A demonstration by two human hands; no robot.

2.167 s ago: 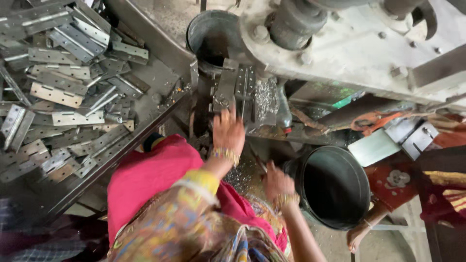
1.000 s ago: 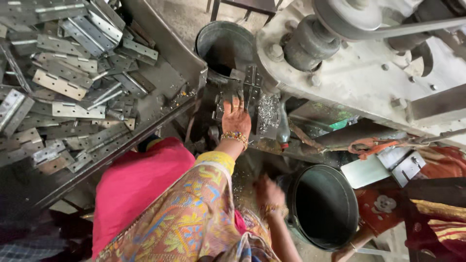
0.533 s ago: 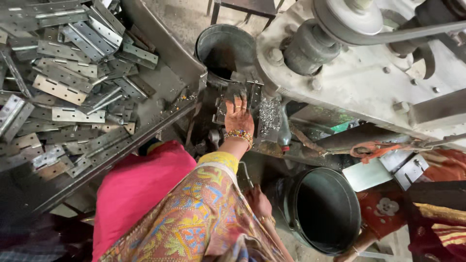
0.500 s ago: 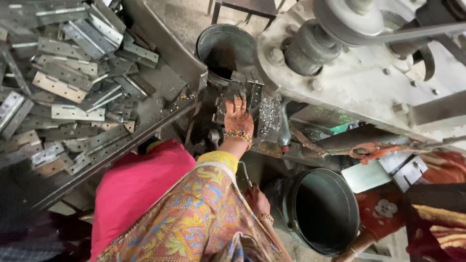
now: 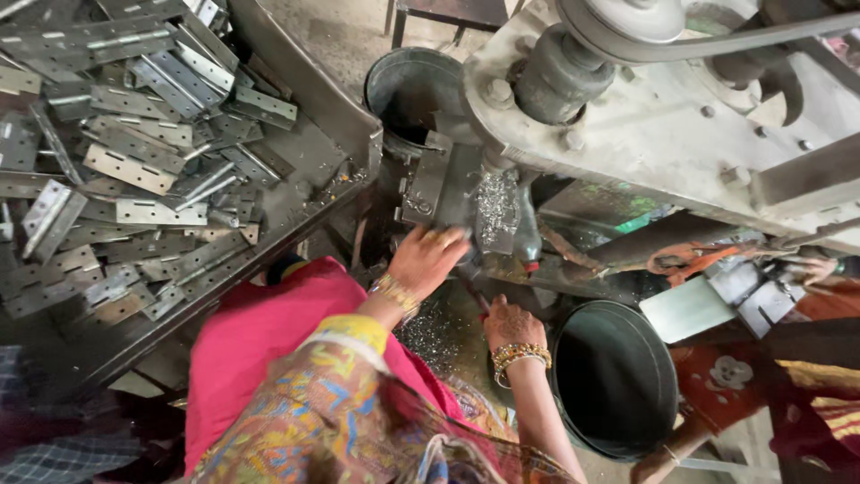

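left hand [image 5: 428, 260] touches press die [image 5: 452, 184]; right hand [image 5: 509, 323] beside black bucket [image 5: 618, 376].

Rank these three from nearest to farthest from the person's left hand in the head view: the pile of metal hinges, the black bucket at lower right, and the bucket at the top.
From the left hand:
1. Top bucket, straight above, behind the press.
2. Black bucket, lower right, beside the right hand.
3. Hinge pile, on the tray at far left.
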